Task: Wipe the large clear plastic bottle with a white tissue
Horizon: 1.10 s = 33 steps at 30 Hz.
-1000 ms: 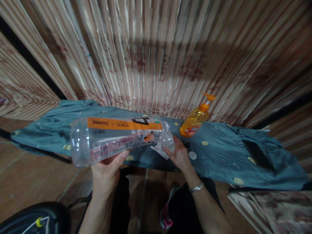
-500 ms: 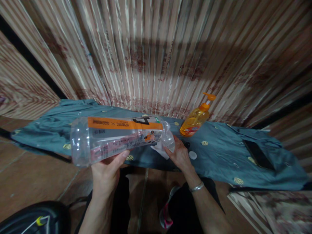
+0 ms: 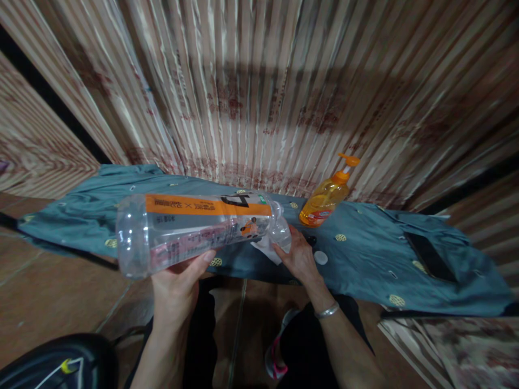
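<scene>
A large clear plastic bottle (image 3: 198, 221) with an orange and grey label lies nearly level in the air, its neck to the right. My left hand (image 3: 182, 278) is wrapped round its underside near the base. At its mouth is a small clear plastic container (image 3: 280, 236), which my right hand (image 3: 298, 254) grips. Whether liquid passes between the two cannot be made out. Under the small container a white tissue (image 3: 267, 251) shows in part. Just right of my right hand are a white round cap (image 3: 320, 257) and a small black object (image 3: 311, 241).
An orange pump bottle (image 3: 324, 202) of yellow liquid stands at the back of the narrow table with a teal cloth (image 3: 365, 248). A black phone (image 3: 430, 256) lies at the right. Behind hangs a pleated curtain (image 3: 259, 97). A black rounded object (image 3: 60, 362) is at lower left.
The base of the large bottle has shifted very slightly left, and its label is turned a little. Both hands keep the same hold.
</scene>
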Each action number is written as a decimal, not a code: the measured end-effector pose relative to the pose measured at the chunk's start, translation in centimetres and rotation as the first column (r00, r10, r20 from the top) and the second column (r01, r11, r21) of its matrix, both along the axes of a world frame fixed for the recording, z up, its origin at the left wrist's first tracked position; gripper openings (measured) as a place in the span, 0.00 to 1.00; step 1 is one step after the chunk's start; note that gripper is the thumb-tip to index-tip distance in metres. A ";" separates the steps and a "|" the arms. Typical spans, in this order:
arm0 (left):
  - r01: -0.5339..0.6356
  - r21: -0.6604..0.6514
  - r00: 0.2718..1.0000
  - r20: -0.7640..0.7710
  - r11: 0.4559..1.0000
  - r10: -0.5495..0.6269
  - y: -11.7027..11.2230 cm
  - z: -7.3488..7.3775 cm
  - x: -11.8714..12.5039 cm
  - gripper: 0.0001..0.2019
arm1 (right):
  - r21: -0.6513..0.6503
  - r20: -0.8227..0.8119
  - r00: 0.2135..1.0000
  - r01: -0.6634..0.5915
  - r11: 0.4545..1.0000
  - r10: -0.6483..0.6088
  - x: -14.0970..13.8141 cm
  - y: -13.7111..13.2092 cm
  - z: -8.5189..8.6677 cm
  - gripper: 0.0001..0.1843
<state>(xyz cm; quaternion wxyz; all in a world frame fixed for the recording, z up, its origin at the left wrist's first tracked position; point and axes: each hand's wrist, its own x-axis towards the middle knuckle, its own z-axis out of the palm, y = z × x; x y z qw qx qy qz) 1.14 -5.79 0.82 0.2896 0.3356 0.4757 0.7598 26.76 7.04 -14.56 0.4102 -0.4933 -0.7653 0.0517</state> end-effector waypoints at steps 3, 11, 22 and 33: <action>-0.027 0.015 0.999 0.025 1.000 0.026 0.0 0.0 0.1 0.28 | -0.006 0.000 1.000 0.000 1.000 0.000 0.0 0.0 0.0 0.36; -0.031 0.017 0.999 0.029 0.999 0.031 0.1 0.6 0.5 0.28 | -0.038 -0.012 1.000 -0.009 0.999 0.008 0.0 -0.1 0.2 0.37; -0.027 0.048 0.999 0.049 0.998 0.024 0.0 1.0 0.6 0.21 | -0.014 -0.029 1.000 0.001 1.000 -0.001 0.0 -0.1 0.0 0.38; -0.023 0.030 0.999 0.029 0.999 0.022 -0.1 -0.1 0.0 0.25 | 0.050 0.014 1.000 -0.006 0.999 0.005 0.0 0.0 -0.3 0.36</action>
